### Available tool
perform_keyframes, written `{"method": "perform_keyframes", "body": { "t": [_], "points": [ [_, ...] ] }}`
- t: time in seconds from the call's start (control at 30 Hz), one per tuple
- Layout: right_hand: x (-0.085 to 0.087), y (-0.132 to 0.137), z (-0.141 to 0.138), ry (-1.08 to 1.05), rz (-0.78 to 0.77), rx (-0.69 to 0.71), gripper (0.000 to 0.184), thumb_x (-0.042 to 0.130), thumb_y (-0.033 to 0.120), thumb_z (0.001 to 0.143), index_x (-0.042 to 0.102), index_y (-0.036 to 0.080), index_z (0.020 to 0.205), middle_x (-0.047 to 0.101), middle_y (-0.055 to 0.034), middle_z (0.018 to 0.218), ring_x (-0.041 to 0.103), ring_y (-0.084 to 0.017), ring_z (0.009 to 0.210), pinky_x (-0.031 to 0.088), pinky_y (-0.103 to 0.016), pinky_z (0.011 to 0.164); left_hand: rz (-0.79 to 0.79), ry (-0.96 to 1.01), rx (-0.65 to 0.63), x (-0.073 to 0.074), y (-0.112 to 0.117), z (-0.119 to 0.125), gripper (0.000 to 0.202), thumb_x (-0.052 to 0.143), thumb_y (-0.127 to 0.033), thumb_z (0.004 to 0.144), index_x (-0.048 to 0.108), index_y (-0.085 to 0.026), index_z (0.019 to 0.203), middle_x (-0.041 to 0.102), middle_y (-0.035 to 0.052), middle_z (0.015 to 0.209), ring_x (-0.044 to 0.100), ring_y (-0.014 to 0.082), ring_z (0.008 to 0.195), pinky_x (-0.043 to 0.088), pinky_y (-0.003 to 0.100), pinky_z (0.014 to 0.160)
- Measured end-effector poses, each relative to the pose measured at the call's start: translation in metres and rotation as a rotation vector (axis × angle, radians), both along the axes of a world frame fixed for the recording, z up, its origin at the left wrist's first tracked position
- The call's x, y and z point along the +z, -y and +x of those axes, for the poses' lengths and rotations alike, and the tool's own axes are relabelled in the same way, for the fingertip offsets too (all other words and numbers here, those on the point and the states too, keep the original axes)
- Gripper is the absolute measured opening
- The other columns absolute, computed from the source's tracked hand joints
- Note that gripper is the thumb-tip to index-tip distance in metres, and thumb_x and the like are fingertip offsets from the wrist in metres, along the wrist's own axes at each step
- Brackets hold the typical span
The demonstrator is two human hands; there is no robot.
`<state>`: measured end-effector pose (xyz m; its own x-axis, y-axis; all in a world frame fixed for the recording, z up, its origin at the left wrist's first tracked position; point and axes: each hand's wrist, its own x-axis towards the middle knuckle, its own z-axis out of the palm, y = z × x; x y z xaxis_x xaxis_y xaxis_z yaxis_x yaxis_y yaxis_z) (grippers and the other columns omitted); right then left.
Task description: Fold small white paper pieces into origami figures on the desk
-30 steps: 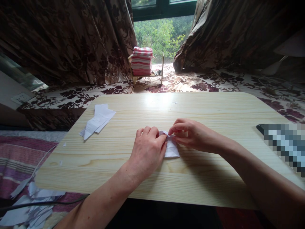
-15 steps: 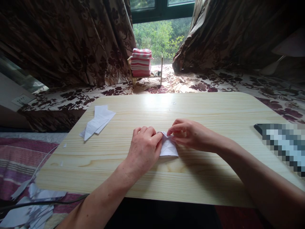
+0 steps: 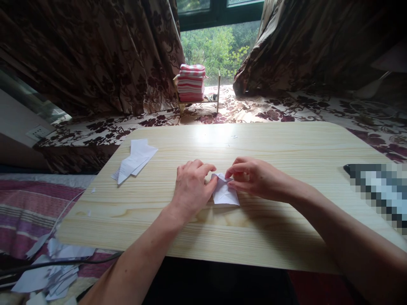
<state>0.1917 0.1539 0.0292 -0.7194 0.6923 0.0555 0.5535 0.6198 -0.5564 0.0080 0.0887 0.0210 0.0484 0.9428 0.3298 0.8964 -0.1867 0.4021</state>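
A small piece of white folded paper [image 3: 225,195] sits between my hands over the table, with creases across it and its upper edge folded. My right hand [image 3: 251,178] pinches it at the upper right with thumb and index finger. At its left edge, my left hand [image 3: 193,186] touches it with the thumb. The left index finger is lifted, leaving a gap above the thumb. The other left fingers are curled and partly hidden.
White paper pieces [image 3: 135,159] lie at the table's far left, with tiny scraps [image 3: 234,137] near the back. A pixelated dark-edged device [image 3: 346,168] is at right. More paper strips [image 3: 63,271] and a dark cable [image 3: 95,259] lie below left. A small rack [image 3: 218,95] holds folded pink cloths [image 3: 191,82].
My left index finger has lifted away from the thumb and the paper's edge. My right hand keeps its pinch on the paper. The view has shifted slightly.
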Motion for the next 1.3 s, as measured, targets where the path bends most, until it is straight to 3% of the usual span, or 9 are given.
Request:
{"method": "perform_keyframes", "body": {
  "t": [0.2, 0.4, 0.57, 0.77, 1.3],
  "points": [
    [-0.001, 0.003, -0.001, 0.051, 0.125, -0.014, 0.011, 0.063, 0.026, 0.08, 0.07, 0.02, 0.085, 0.063, -0.004, 0.083, 0.054, -0.013, 0.063, 0.038, -0.024, 0.057, -0.096, 0.119, -0.012, 0.003, -0.012, 0.0, 0.021, 0.056, -0.026, 0.084, 0.072, -0.02, 0.071, 0.062, 0.002, 0.073, 0.058, 0.0181, 0.078, 0.042, 0.033, 0.072],
    [-0.006, 0.005, -0.001, 0.041, 0.25, -0.03, 0.012, 0.058, 0.023, 0.083, 0.07, 0.021, 0.08, 0.066, -0.0033, 0.079, 0.054, -0.014, 0.065, 0.035, -0.024, 0.057, -0.153, 0.153, -0.016, 0.006, -0.012, -0.004, 0.023, 0.056, -0.026, 0.083, 0.073, -0.02, 0.069, 0.063, 0.0024, 0.072, 0.058, 0.0176, 0.076, 0.045, 0.032, 0.071],
    [-0.006, 0.005, -0.001, 0.035, 0.242, -0.034, 0.013, 0.058, 0.021, 0.083, 0.07, 0.021, 0.08, 0.067, -0.0031, 0.08, 0.055, -0.014, 0.065, 0.035, -0.024, 0.057, -0.199, 0.165, 0.012, 0.013, 0.0, -0.006, 0.021, 0.054, -0.022, 0.083, 0.073, -0.021, 0.074, 0.064, 0.0032, 0.078, 0.059, 0.0195, 0.084, 0.046, 0.034, 0.076],
    [-0.005, 0.005, -0.001, 0.047, 0.21, -0.043, 0.014, 0.057, 0.02, 0.083, 0.071, 0.021, 0.081, 0.067, -0.0037, 0.08, 0.055, -0.014, 0.065, 0.036, -0.023, 0.057, -0.18, 0.173, 0.029, 0.01, 0.004, 0.001, 0.013, 0.059, -0.019, 0.079, 0.072, -0.021, 0.08, 0.063, 0.0028, 0.082, 0.058, 0.0201, 0.089, 0.045, 0.036, 0.08],
    [-0.005, 0.004, -0.001, 0.046, 0.194, -0.057, 0.014, 0.057, 0.021, 0.083, 0.07, 0.021, 0.078, 0.067, -0.002, 0.081, 0.054, -0.012, 0.063, 0.033, -0.022, 0.056, -0.083, -0.066, -0.009, 0.005, 0.005, 0.004, 0.011, 0.059, -0.022, 0.08, 0.071, -0.023, 0.081, 0.063, 0.0026, 0.088, 0.057, 0.0209, 0.089, 0.035, 0.042, 0.088]
  ]
}}
